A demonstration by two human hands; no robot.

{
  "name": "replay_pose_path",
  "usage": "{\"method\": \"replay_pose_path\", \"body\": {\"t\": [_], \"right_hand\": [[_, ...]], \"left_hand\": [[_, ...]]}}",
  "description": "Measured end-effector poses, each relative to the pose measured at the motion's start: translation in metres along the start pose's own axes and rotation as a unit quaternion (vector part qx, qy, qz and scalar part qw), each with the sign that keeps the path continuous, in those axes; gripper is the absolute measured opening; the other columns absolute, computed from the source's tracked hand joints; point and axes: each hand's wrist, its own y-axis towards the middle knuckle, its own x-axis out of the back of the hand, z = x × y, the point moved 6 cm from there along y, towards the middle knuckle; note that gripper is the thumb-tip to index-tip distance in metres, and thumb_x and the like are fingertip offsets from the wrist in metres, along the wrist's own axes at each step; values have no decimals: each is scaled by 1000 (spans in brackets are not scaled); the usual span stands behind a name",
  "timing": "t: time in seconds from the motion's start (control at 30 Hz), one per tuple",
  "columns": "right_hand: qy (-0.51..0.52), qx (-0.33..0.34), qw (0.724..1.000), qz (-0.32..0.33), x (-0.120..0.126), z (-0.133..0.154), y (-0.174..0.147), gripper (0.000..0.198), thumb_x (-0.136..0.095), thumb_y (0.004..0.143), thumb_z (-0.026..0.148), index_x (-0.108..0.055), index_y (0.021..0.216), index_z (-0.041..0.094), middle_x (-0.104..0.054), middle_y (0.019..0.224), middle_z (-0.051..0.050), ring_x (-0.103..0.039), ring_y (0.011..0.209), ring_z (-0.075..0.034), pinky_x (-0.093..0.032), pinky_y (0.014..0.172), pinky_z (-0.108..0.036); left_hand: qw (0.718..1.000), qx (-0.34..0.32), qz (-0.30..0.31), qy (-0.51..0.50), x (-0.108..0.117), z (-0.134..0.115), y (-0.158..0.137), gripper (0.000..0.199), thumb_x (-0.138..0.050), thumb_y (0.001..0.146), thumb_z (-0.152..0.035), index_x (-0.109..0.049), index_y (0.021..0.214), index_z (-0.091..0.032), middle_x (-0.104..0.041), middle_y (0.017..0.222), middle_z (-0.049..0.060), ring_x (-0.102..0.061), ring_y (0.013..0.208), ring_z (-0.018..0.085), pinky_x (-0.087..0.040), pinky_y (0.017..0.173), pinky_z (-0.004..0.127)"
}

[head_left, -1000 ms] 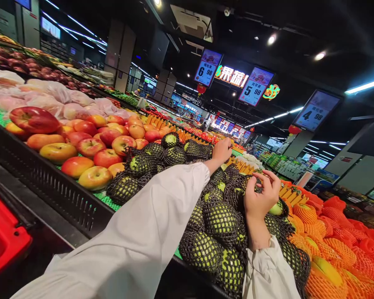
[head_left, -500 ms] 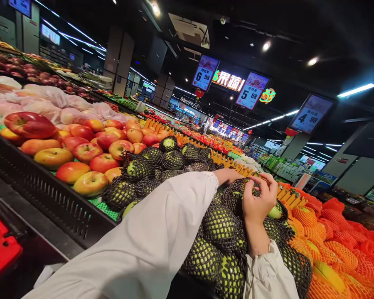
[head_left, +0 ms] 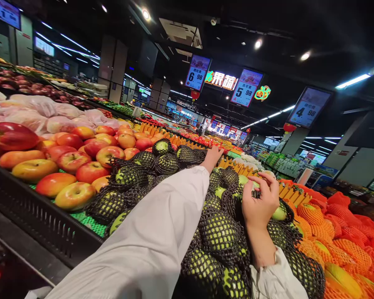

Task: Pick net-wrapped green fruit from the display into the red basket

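Rounded green fruits (head_left: 220, 232), each sheathed in stretchy black netting with a diamond weave, lie heaped in the middle of the display, below and around both hands. The right hand (head_left: 262, 203) is loosely curled over the heap, thumb and fingers apart in a narrow gap; whether it grips a fruit cannot be told. The left hand (head_left: 214, 157) reaches to the heap's far edge by the picket-shaped orange divider (head_left: 237, 167), its grasp unclear. Smooth, glossy red-yellow apples (head_left: 75, 193) sit to the left, ribbed orange foam sleeves (head_left: 311, 214) to the right.
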Motion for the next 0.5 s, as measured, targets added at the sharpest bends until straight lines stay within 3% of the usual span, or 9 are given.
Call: {"method": "replay_pose_path", "body": {"t": [0.07,0.17,0.23,0.33,0.4,0.5], "right_hand": [[6,0,1000,0,0,0,0,13,-60,86,22,-71,86,16,-64,104,-13,-65,94,-26,-56,78,-44],[4,2,1000,1,0,-1,0,13,-60,85,22,-71,86,15,-64,104,-13,-65,93,-26,-56,76,-43],[-1,0,1000,0,0,-2,0,14,-60,85,22,-72,86,15,-65,104,-14,-65,93,-26,-56,73,-41],[-1,-11,1000,1,0,-3,1,15,-59,85,24,-71,85,15,-65,103,-14,-64,94,-26,-55,69,-38],[1,-12,1000,2,0,-2,1,15,-59,86,25,-71,85,15,-64,104,-14,-64,94,-26,-55,70,-39],[1,-5,1000,0,0,-2,1,15,-58,86,24,-71,85,16,-64,103,-13,-65,94,-26,-55,74,-42]], "left_hand": [[1000,3,25,10,-13,0,-1,72,-69,81,-15,-40,147,-15,-51,138,25,-39,136,36,-46,98,43],[998,6,62,10,-25,-3,1,54,-58,86,-10,-52,139,-21,-44,149,19,-29,145,33,-41,106,45],[996,7,90,4,-24,-4,5,57,-66,81,-12,-56,135,-25,-37,156,16,-26,148,35,-39,109,48],[994,-10,109,-15,-7,-5,10,78,-79,67,-15,-52,139,-25,-29,161,17,-27,147,39,-41,109,49],[993,-38,105,-33,11,-9,10,75,-77,68,-19,-52,139,-20,-36,156,20,-34,143,40,-44,107,48],[981,-108,146,-66,28,-30,0,42,-67,77,-27,-68,119,-17,-66,126,14,-60,118,32,-51,97,41]]}}
